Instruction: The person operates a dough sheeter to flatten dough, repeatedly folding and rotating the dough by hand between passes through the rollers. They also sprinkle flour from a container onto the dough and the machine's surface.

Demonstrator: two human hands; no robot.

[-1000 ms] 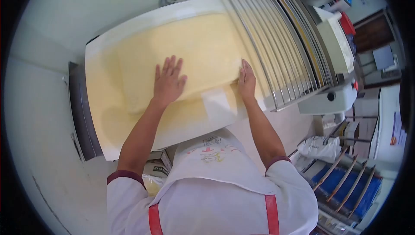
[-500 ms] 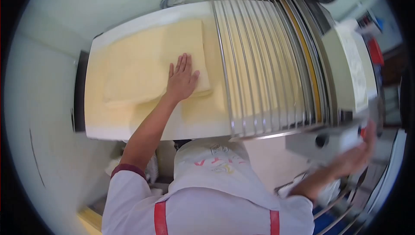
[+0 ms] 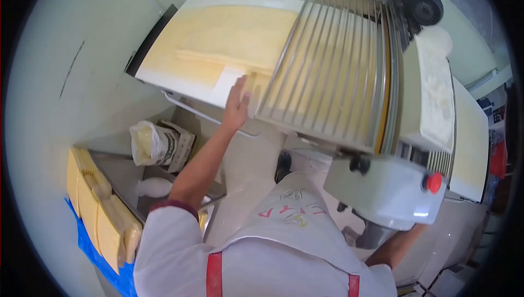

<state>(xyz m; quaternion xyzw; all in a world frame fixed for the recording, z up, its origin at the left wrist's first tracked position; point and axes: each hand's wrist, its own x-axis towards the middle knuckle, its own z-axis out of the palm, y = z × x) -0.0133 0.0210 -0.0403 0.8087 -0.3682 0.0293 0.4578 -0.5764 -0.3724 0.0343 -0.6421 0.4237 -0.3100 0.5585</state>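
My left hand (image 3: 237, 107) is open, fingers stretched, at the near edge of a floured white conveyor belt (image 3: 226, 84) on a dough sheeter. Just beyond it lies a thick, pale yellow dough slab (image 3: 234, 35), its right end up against the wire guard (image 3: 327, 67). My right forearm (image 3: 401, 245) reaches behind the grey machine housing (image 3: 385, 190), which hides the hand. On top of that housing, facing me, sits a red knob (image 3: 434, 182).
A pale flour-dusted trough (image 3: 431, 89) spans the sheeter's middle, with another belt (image 3: 469, 138) to its right. Low at the left, several yellow slabs (image 3: 101, 209) rest on blue plastic. Beside them stand an open white sack (image 3: 147, 143) and a cardboard box (image 3: 183, 147).
My left hand has come off the dough to the belt's near edge. The slab has shifted right toward the guard. My right hand has gone behind the housing, and the view has turned.
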